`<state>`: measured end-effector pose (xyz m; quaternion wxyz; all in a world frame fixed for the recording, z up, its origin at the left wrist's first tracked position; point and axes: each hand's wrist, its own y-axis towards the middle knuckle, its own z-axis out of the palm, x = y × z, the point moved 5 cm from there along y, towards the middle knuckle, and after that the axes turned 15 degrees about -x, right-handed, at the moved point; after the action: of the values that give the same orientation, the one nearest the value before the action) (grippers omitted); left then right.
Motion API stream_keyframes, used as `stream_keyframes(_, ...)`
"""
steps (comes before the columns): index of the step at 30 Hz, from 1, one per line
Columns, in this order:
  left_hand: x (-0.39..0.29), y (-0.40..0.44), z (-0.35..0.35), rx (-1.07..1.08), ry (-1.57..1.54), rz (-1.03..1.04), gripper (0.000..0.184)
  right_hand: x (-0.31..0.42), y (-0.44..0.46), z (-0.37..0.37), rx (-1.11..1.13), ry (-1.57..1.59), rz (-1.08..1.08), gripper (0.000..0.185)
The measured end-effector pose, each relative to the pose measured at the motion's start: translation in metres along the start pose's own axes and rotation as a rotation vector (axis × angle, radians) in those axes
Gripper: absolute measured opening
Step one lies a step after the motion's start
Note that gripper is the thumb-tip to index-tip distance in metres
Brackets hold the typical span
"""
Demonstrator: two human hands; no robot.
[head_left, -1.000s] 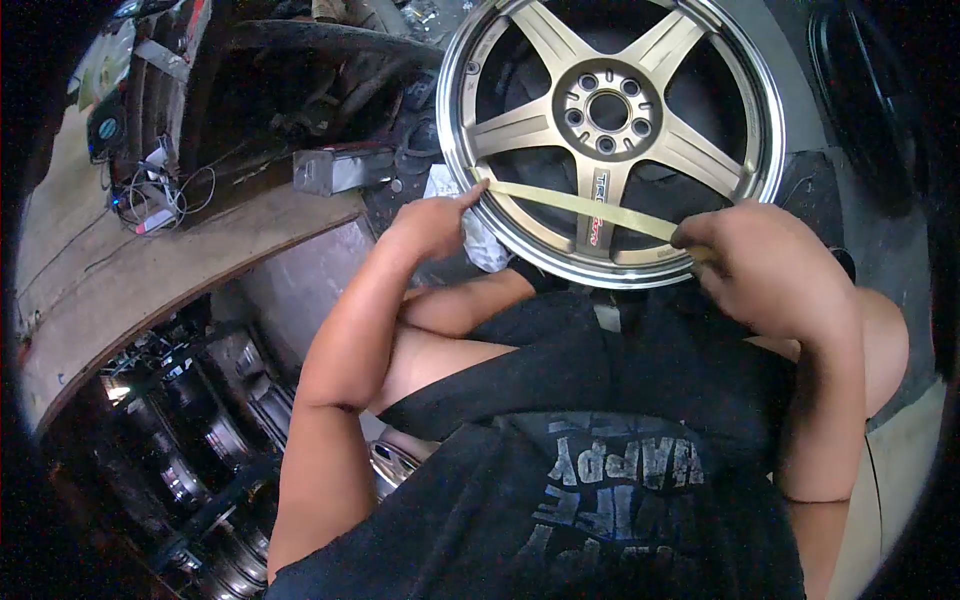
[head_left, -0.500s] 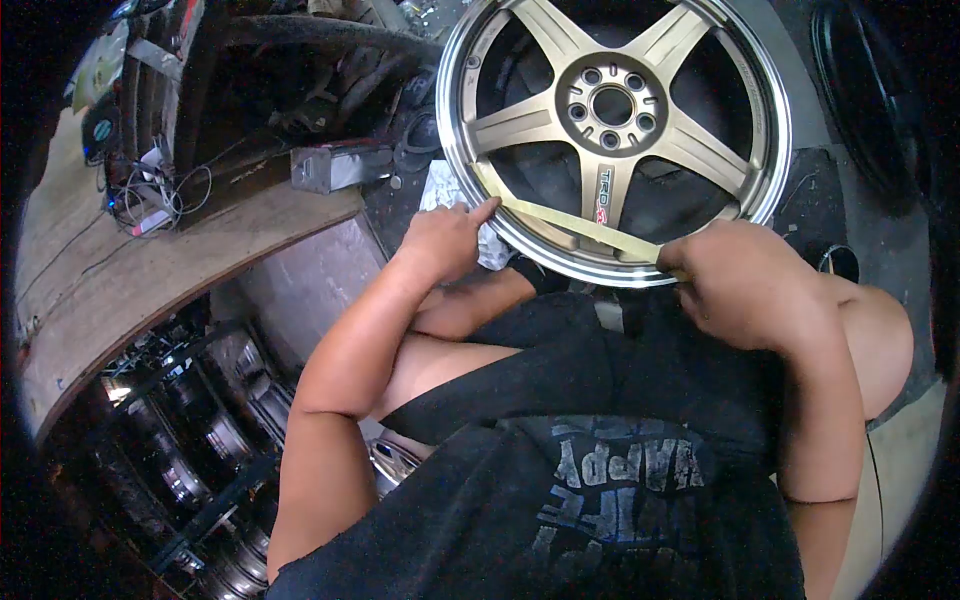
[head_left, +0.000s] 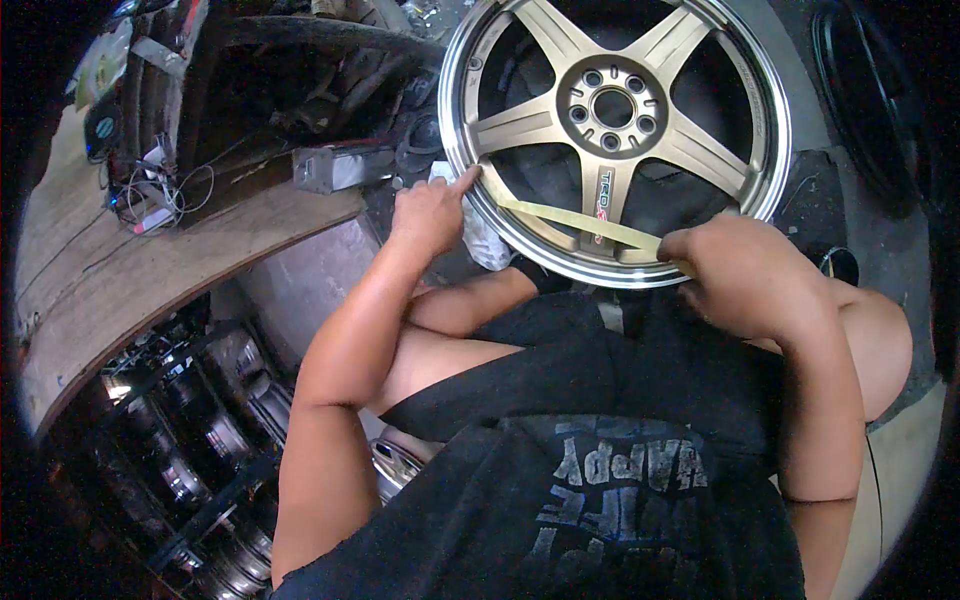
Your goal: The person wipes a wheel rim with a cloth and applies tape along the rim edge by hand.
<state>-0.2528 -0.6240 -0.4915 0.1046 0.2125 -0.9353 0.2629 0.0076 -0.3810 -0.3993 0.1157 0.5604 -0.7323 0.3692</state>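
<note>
Diagonally, pale tape slopes across wheel into right hand.

The dim, grainy view bows near blackened corners, glare whitens the wheel's lip, and shadows seem blurred.

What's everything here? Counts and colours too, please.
Five-spoke metal wheel: one, gold, top centre
Tape strip: one, pale yellow, across wheel
Crumpled sheet: one, white, beside wheel
Metal box: one, grey, left of wheel
Wooden board: one, brown, left
Cables with plug: count unclear, white, on board
Clutter: uncountable, dark, upper left
Stored wheels: several, dark and silver, lower left
Round object: one, black, upper right
Printed shirt: one, black, lower centre
Left hand: one, bare, at wheel's edge
Right hand: one, bare, holding tape strip
</note>
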Motion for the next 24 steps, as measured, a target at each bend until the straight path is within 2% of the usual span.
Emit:
stream_keyframes(4, 0.003, 0.004, 0.002, -0.009, -0.066, 0.055, 0.064, -0.003, -0.002, -0.005, -0.038, 0.046, 0.029, 0.03)
stream_keyframes(9, 0.003, 0.006, -0.006, 0.084, -0.094, 0.026, 0.064, -0.007, -0.006, -0.033, -0.096, 0.137, 0.029, 0.031)
stream_keyframes(11, 0.0, 0.007, -0.01, 0.118, -0.069, 0.026, 0.065, -0.016, -0.009, -0.04, -0.194, 0.272, 0.015, 0.032)
stream_keyframes(12, -0.002, 0.007, -0.011, 0.154, -0.043, 0.032, 0.066, -0.019, -0.009, -0.038, -0.233, 0.243, -0.032, 0.037)
stream_keyframes(15, -0.014, -0.004, -0.015, 0.134, -0.007, 0.093, 0.068, -0.019, -0.007, -0.032, -0.182, 0.172, 0.016, 0.036)
stream_keyframes(16, -0.018, -0.008, -0.01, 0.098, -0.018, 0.138, 0.076, -0.018, -0.007, -0.028, -0.183, 0.176, 0.021, 0.036)
stream_keyframes(19, -0.033, -0.017, -0.01, 0.081, -0.017, 0.197, 0.073, -0.015, -0.005, -0.021, -0.225, 0.113, 0.027, 0.035)
stream_keyframes(21, -0.038, -0.021, -0.008, 0.077, 0.007, 0.207, 0.07, -0.015, 0.001, -0.016, -0.111, 0.093, 0.063, 0.034)
stream_keyframes(24, -0.038, -0.023, -0.006, 0.083, 0.022, 0.197, 0.067, -0.015, 0.007, -0.015, -0.073, 0.099, 0.068, 0.035)
